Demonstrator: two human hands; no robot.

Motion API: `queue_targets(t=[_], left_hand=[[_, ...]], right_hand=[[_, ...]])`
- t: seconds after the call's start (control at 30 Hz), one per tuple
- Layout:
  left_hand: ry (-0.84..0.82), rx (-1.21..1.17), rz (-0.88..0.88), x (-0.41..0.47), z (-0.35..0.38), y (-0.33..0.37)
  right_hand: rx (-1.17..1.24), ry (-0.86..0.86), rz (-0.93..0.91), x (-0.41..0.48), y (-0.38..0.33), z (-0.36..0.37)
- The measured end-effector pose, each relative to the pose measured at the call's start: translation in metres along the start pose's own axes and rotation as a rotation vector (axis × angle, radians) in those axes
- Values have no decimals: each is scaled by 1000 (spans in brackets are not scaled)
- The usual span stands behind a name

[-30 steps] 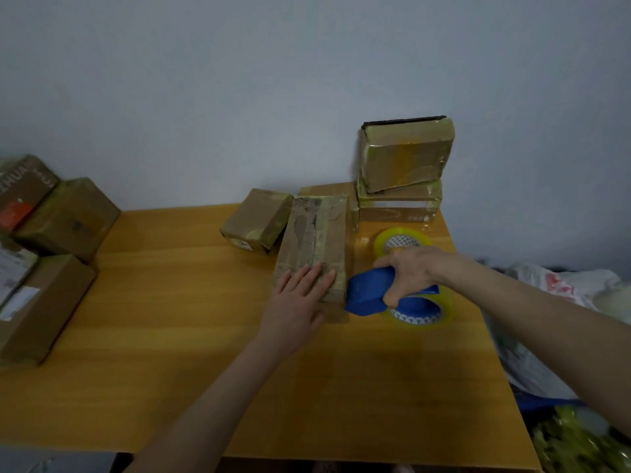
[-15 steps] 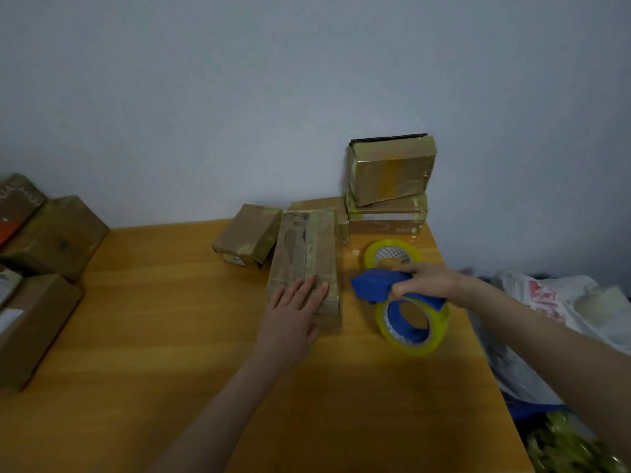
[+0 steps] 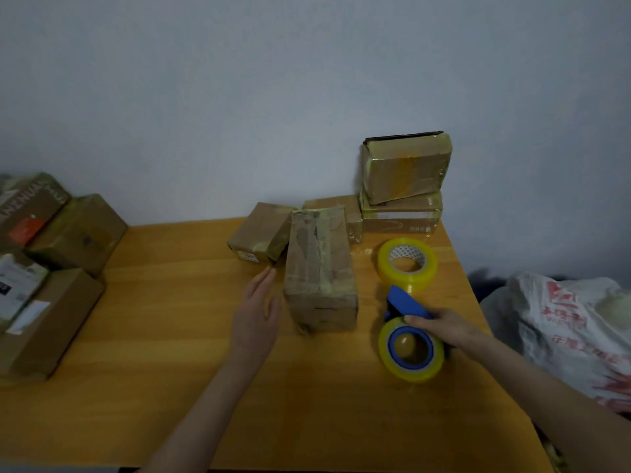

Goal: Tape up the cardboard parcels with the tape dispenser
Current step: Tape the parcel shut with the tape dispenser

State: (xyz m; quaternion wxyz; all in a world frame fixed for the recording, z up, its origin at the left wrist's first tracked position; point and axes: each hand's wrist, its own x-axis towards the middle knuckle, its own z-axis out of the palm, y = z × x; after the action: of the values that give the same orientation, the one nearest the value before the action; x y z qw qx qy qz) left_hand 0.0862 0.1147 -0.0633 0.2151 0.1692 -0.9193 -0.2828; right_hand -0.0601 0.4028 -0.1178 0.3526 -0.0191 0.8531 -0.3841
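— Whereabouts, the long parcel?

— Mid-table, between the two hands. Lies flat, long axis running from the near side away toward the wall, one short end turned to the viewer. Ends right beside a small parcel and a back parcel. Streaked lengthwise with yellowish tape.

— And the left hand?

— Just left of that parcel, apart from it. Fingers straight and pressed together, pointing away, thumb angled off toward the cardboard. Holds nothing.

— The right hand?

— Wraps the blue handle of the tape dispenser, fingers curled over the top, thumb on the near side. Sits right of the parcel's near end, handle slanting away and leftward toward a spare tape roll, loaded yellow roll on edge with its open core facing the viewer.

— Anything legible?

— Little. Capitals roughly "NENHUA" on a lettered box at far left, cut off, beside an orange-red patch. White labels on a labelled box below, too small to read. Pale sticker on the small parcel's near end, unreadable. Faint print on the lower stacked parcel at the far right corner, under a tilted upper stacked parcel. Blurred red characters on a plastic bag off the table's right side.
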Motion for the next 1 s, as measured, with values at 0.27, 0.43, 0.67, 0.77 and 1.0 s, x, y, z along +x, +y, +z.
queue_targets(t=[0.27,0.43,0.67,0.77,1.0], left_hand=[[83,-137,-222,6,15,4],[-30,-203,-337,12,26,13],[-109,-375,-436,15,22,-2],[-108,-327,-396,15,23,-3],[-140,-351,-348,16,21,-10]], right_hand=[[-105,306,-443,-18,-81,49],[-141,320,-458,-19,-104,75],[-152,280,-437,-15,-103,74],[-213,258,-405,-15,-105,73],[-181,238,-409,-12,-101,74]])
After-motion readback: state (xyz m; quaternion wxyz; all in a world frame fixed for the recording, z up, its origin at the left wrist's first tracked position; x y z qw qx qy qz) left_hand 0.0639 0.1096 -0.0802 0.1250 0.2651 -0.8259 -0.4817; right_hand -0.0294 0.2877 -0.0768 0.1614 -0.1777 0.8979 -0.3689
